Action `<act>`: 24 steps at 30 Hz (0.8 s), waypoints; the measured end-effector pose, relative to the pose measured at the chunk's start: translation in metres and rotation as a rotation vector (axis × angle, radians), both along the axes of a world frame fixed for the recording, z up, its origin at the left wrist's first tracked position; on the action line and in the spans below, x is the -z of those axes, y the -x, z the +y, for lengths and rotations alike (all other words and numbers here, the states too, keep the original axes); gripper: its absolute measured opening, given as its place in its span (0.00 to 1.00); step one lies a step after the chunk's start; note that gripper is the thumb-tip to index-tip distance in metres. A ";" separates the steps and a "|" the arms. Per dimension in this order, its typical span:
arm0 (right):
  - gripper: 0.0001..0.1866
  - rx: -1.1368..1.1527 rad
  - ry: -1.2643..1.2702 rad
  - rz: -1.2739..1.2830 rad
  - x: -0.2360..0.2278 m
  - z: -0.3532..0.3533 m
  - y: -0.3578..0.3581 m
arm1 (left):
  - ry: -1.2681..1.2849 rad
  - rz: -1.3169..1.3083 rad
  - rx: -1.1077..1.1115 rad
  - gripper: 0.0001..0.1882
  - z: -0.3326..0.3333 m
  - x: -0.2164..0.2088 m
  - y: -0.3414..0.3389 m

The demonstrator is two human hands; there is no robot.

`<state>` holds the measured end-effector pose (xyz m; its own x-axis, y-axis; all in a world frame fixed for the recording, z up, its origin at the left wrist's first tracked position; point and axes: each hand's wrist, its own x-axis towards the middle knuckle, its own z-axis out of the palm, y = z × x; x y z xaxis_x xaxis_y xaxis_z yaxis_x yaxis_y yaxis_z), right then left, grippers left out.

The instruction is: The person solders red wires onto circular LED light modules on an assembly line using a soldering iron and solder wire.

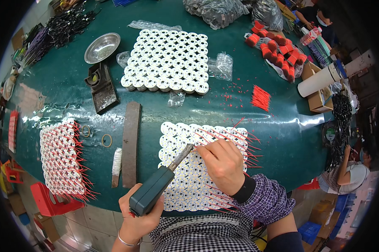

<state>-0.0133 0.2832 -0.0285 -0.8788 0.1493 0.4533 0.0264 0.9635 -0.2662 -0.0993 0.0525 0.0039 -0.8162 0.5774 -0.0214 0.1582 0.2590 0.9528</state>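
My left hand (141, 210) is wrapped round the dark green body of a soldering gun (152, 191). Its metal barrel slants up to the right, and the tip is over a panel of round white LED boards (181, 176). Beside that tip, my right hand (224, 161) is closed in a pinch low over the panel. A thin reddish wire end shows at its fingertips; most of it is hidden. Rows of red wires (250, 147) stick out from the panel's right side, and several more lie near its lower right corner.
A wired panel (61, 159) lies left, past a flat bar (132, 143). Stacked white panels (166, 59) stand at the back. Cut red wires (261, 98), red wire bundles (286, 52), a metal bowl (102, 48) and a dark soldering stand (102, 90) surround the work. Other people are at right.
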 end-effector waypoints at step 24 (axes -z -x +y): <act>0.14 -0.020 0.052 0.027 0.001 0.000 -0.001 | -0.070 -0.049 -0.067 0.10 -0.004 0.008 -0.007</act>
<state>-0.0127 0.2831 -0.0293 -0.8694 0.1558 0.4689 -0.0005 0.9487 -0.3161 -0.0923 0.0482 -0.0045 -0.8522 0.5227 -0.0238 0.0956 0.2001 0.9751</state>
